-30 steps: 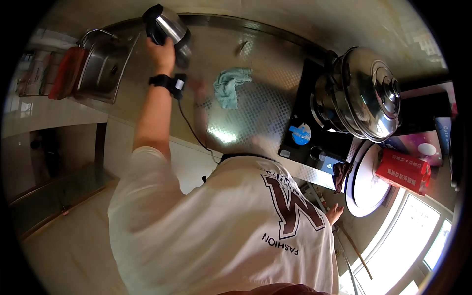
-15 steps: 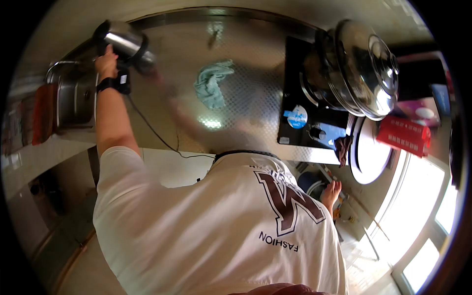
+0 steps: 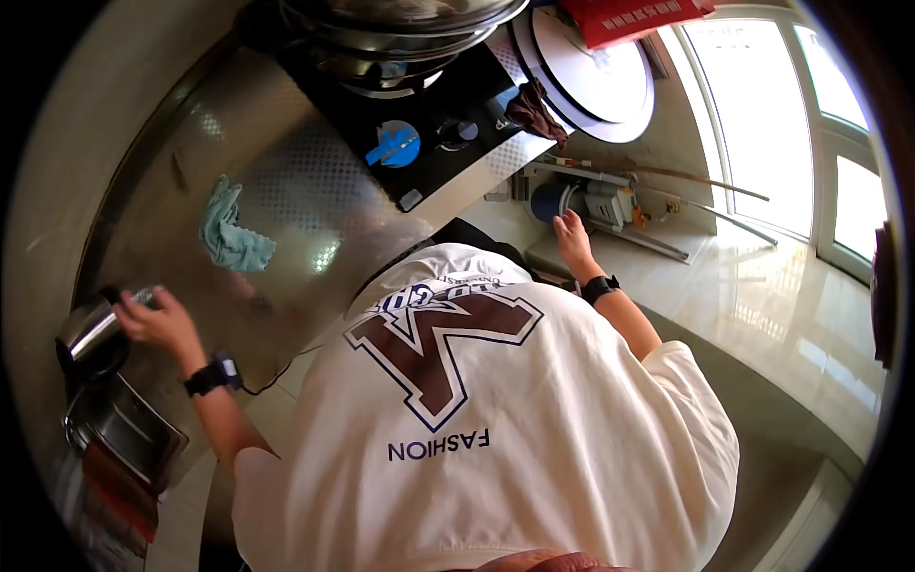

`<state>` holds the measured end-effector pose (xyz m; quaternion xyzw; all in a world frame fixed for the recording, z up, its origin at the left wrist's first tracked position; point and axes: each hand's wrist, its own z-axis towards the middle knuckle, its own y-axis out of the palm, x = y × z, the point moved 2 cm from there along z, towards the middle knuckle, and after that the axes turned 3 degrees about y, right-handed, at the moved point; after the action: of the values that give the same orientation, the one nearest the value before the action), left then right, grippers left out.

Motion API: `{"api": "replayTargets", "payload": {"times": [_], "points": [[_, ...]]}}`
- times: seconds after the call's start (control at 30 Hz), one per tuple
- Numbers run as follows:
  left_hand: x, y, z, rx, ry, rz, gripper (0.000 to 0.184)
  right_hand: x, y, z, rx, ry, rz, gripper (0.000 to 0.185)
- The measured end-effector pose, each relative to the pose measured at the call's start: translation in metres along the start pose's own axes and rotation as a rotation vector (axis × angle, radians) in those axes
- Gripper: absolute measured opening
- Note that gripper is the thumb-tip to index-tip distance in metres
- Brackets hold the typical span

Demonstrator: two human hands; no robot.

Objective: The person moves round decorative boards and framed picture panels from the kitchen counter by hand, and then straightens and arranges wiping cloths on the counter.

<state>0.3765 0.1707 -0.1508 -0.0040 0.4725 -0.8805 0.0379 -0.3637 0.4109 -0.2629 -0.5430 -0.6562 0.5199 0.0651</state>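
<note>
A steel kettle with black parts [image 3: 93, 338] stands at the left end of the metal counter, close to the sink. My left hand [image 3: 160, 322] is right beside it, fingers spread and slightly blurred, holding nothing that I can see. Whether a fingertip still touches the kettle, I cannot tell. A crumpled pale green cloth [image 3: 233, 234] lies on the counter beyond that hand. My right hand [image 3: 574, 243] hangs in the air to the right of my body, fingers apart, with nothing in it.
A black cooktop [image 3: 443, 157] carries a large steel pot [image 3: 400, 43]. A dark brown cloth [image 3: 536, 114] hangs at its corner, near a round white lid-like disc [image 3: 610, 81]. Poles and equipment [image 3: 610, 205] lie low on the right. The sink [image 3: 129, 424] is at lower left.
The view has turned rightward, so the counter appears rotated. My left hand has come off the kettle's handle and opened. More of my right arm now shows.
</note>
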Motion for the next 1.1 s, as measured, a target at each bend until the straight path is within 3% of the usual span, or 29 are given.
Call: {"api": "replayTargets", "payload": {"times": [0.1, 0.2, 0.33, 0.53, 0.67, 0.83, 0.9, 1.0, 1.1], "points": [[0.153, -0.025, -0.065, -0.362, 0.345, -0.506, 0.062, 0.001, 0.009, -0.012, -0.124, 0.063, 0.009, 0.06], [0.223, -0.047, -0.109, -0.605, 0.674, -0.683, 0.05, 0.003, 0.02, -0.012, -0.206, 0.048, 0.038, 0.06], [0.266, -0.049, -0.129, -0.601, 0.725, -0.738, 0.045, 0.001, 0.008, 0.003, -0.272, 0.01, 0.018, 0.06], [0.34, -0.053, -0.085, -0.609, 0.513, -0.55, 0.061, 0.07, -0.03, 0.071, -0.229, 0.047, 0.232, 0.058], [0.439, -0.048, -0.067, -0.508, 0.597, -0.622, 0.064, 0.109, -0.078, 0.099, -0.19, 0.078, 0.238, 0.057], [0.6, -0.032, -0.053, -0.551, 0.848, -0.676, 0.072, 0.18, -0.111, 0.134, -0.189, 0.134, 0.148, 0.058], [0.647, -0.006, -0.052, -0.518, 0.813, -0.666, 0.074, 0.195, -0.122, 0.14, -0.171, 0.15, 0.103, 0.058], [0.688, 0.021, -0.061, -0.604, 0.716, -0.571, 0.058, 0.214, -0.132, 0.154, -0.168, 0.217, 0.167, 0.057], [0.69, 0.036, -0.078, -0.485, 0.807, -0.635, 0.027, 0.266, -0.114, 0.173, -0.125, 0.144, 0.22, 0.054]]}}
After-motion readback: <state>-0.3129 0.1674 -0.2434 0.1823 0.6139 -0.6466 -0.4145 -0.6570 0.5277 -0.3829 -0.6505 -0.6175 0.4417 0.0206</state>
